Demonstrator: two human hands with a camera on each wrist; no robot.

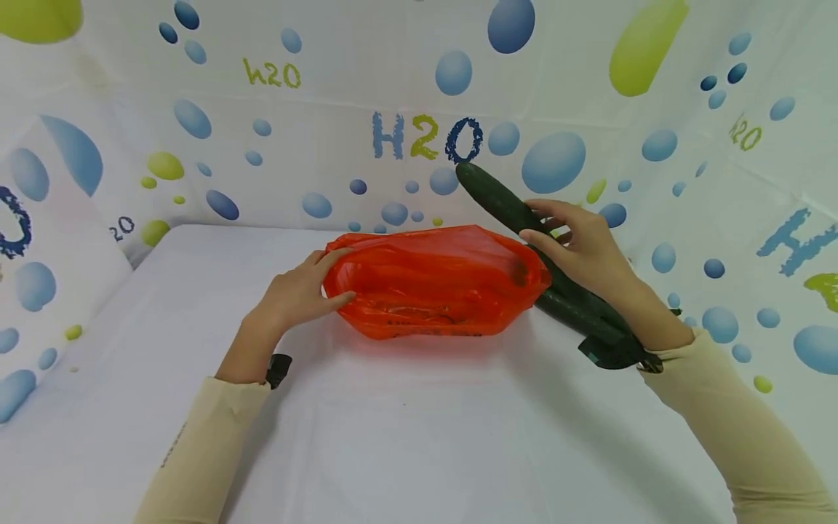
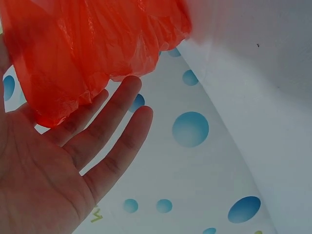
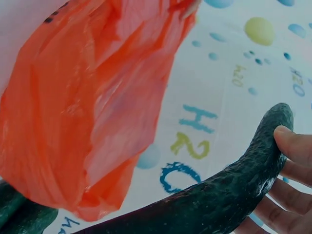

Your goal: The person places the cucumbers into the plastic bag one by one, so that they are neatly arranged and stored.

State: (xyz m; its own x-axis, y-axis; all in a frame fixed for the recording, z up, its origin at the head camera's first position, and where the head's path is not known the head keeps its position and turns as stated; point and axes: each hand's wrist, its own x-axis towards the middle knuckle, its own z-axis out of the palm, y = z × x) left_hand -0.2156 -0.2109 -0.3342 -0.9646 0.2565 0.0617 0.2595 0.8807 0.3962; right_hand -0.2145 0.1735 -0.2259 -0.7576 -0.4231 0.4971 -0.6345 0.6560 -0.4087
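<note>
A red plastic bag stands out in front of me, its upper side slack. At the bag's left end is my left hand, thumb and index finger spread over the edge. The other fingers of that hand look straight and spread beside the plastic. My right hand pinches a dark green cucumber between thumb and fingers, its far end tilted up beyond the bag's right end. More dark green cucumber shows below that hand, partly hidden by the bag and wrist. What the bag contains is unclear.
A white-covered table lies under both arms. Behind it hangs a white backdrop with blue and green drops and lettering. Black devices are strapped at the left wrist and the right wrist.
</note>
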